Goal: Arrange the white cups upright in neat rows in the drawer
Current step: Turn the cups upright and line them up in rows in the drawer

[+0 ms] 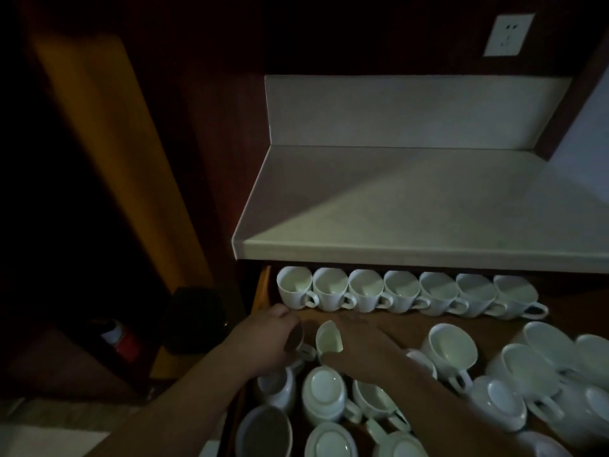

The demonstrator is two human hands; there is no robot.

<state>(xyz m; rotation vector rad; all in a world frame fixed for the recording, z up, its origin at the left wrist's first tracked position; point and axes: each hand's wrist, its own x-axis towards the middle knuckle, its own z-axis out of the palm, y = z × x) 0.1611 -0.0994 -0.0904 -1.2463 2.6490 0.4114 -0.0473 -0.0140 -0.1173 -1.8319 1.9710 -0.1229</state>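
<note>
The wooden drawer [263,285] is pulled out under the counter. Several white cups [402,293] stand upright in one row along its back, handles to the right. In front of that row my right hand [362,351] grips a tilted white cup [329,341] whose mouth faces me. Just left of it my left hand [263,341] curls round another cup [304,352]; mostly its handle shows. Nearer me, loose cups lie jumbled, some upside down [324,394], some on their sides [454,351].
A pale countertop [395,206] overhangs the drawer's back. A wall socket [507,34] sits high on the right. Left of the drawer stand a dark bin [194,318] and a red-and-white bottle [122,341]. More jumbled cups [540,367] fill the drawer's right side.
</note>
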